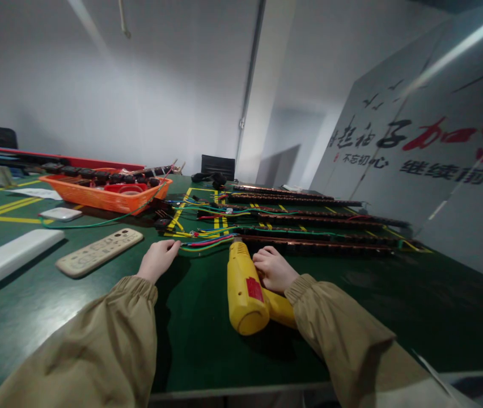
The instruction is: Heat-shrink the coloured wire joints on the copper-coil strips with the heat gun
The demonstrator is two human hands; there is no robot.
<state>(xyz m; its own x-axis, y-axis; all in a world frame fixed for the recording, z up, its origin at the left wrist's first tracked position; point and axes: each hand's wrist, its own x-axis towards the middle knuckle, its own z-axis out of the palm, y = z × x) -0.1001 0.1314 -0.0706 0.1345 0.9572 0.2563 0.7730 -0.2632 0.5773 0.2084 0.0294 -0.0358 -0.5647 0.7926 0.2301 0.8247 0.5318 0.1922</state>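
My left hand (159, 260) pinches the left ends of thin coloured wires (210, 243), which run right to a long dark strip with copper edges (318, 245). A yellow heat gun (245, 289) with a red label lies between my hands, its nozzle toward the wires where they meet the strip. Curled fingers of my right hand (274, 270) are against the gun's right side, near the front strip; what they grip is hidden. The gun's handle points right, partly under my right sleeve.
More dark strips (301, 198) with wires lie behind. An orange basket (97, 195) holds dark parts at the back left. On the left are a beige remote (99, 253), a long white device (14, 255) and a small white box (60, 213). Yellow tape marks the green table (199, 362).
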